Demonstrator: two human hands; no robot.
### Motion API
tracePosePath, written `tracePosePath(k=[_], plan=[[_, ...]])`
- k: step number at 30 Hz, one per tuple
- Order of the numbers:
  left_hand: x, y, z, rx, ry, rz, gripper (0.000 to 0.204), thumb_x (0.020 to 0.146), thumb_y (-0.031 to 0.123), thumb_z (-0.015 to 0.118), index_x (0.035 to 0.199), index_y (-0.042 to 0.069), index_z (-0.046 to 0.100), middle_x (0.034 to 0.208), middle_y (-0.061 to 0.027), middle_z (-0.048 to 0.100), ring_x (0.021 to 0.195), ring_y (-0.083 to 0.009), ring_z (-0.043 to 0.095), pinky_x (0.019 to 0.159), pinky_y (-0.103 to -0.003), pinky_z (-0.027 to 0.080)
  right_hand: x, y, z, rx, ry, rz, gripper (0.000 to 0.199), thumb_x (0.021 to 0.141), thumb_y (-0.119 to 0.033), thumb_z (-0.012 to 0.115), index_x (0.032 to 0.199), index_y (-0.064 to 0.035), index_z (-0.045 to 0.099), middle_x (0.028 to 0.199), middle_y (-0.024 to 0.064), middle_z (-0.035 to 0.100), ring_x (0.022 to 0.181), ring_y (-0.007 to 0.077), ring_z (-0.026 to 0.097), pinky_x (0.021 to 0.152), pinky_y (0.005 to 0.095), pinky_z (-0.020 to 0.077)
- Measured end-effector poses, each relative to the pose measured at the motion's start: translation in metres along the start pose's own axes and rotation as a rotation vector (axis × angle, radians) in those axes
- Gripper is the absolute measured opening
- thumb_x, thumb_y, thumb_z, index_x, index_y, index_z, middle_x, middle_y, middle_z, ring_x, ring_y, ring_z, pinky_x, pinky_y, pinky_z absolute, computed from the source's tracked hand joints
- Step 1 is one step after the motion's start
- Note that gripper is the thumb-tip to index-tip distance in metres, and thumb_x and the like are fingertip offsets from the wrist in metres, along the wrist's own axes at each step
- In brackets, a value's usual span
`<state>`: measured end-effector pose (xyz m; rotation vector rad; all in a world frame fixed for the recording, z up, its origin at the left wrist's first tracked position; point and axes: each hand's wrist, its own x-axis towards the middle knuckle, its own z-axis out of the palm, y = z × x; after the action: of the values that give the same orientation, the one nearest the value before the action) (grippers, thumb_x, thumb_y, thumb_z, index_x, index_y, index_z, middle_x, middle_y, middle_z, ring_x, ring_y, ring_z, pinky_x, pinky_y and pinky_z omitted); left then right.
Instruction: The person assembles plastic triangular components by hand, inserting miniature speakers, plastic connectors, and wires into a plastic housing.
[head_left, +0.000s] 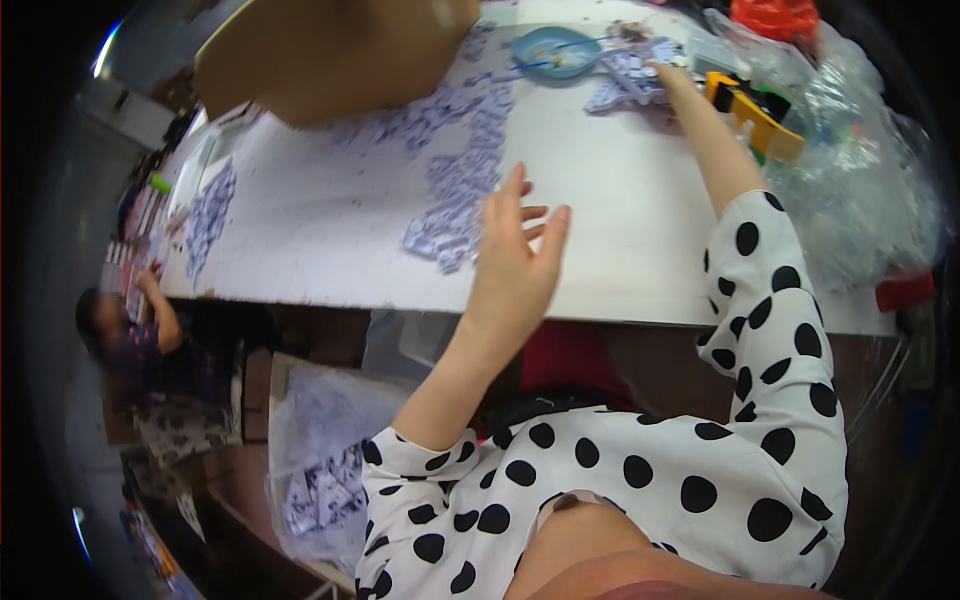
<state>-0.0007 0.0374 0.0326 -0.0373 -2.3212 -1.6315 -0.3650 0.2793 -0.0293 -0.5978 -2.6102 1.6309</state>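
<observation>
My left hand [515,250] hovers over the near part of the white table, fingers apart and nothing in it. Just beyond and left of it, small white pieces with dark print [455,205] lie in a long strip running away from me. My right hand [672,78] reaches to the far right and touches a heap of similar printed pieces [632,88]. Its fingers show too small to tell whether they grip a piece. Left of that heap stands a round blue dish [557,55] with thin blue sticks across it and small bits inside.
A large brown cardboard box [335,60] stands at the far left. To the right are a yellow-and-black tape dispenser [750,115], clear plastic bags [850,170] and a red bag [775,18]. A lined bin [325,490] below holds printed pieces. Another person [150,340] sits at left.
</observation>
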Motion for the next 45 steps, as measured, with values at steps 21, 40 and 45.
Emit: tracePosePath(k=[21, 40, 45], plan=[[-0.336, -0.386, -0.272, 0.305, 0.738, -1.075, 0.039, 0.096, 0.038, 0.055, 0.096, 0.001, 0.067, 0.074, -0.0091, 0.065, 0.059, -0.0196, 0.060, 0.056, -0.035, 0.048, -0.359, 0.088, -0.060, -0.943, -0.707, -1.521, 0.082, 0.085, -0.014, 0.077, 0.155, -0.0023, 0.035, 0.158, 0.0221, 0.038, 0.146, 0.0444, 0.036, 0.118, 0.0566, 0.0315], [-0.445, -0.449, -0.177, 0.619, 0.631, -1.522, 0.057, 0.085, 0.054, 0.069, 0.125, 0.014, 0.072, 0.141, -0.0230, 0.052, 0.128, -0.0392, 0.050, 0.105, -0.056, 0.040, -0.350, 0.072, -0.084, -1.152, -0.554, -1.475, 0.075, 0.093, -0.002, 0.065, 0.157, -0.0017, 0.025, 0.161, 0.0277, 0.026, 0.147, 0.0496, 0.031, 0.119, 0.0605, 0.0288], [-0.417, -0.481, -0.161, -0.221, 0.876, -0.930, 0.058, 0.092, 0.045, 0.062, 0.128, 0.000, 0.064, 0.143, -0.0214, 0.057, 0.135, -0.0363, 0.050, 0.116, -0.047, 0.031, -0.350, 0.069, -0.095, -1.219, -0.494, -1.499, 0.077, 0.093, -0.002, 0.067, 0.158, -0.0022, 0.025, 0.162, 0.0261, 0.027, 0.148, 0.0486, 0.031, 0.119, 0.0607, 0.0294]])
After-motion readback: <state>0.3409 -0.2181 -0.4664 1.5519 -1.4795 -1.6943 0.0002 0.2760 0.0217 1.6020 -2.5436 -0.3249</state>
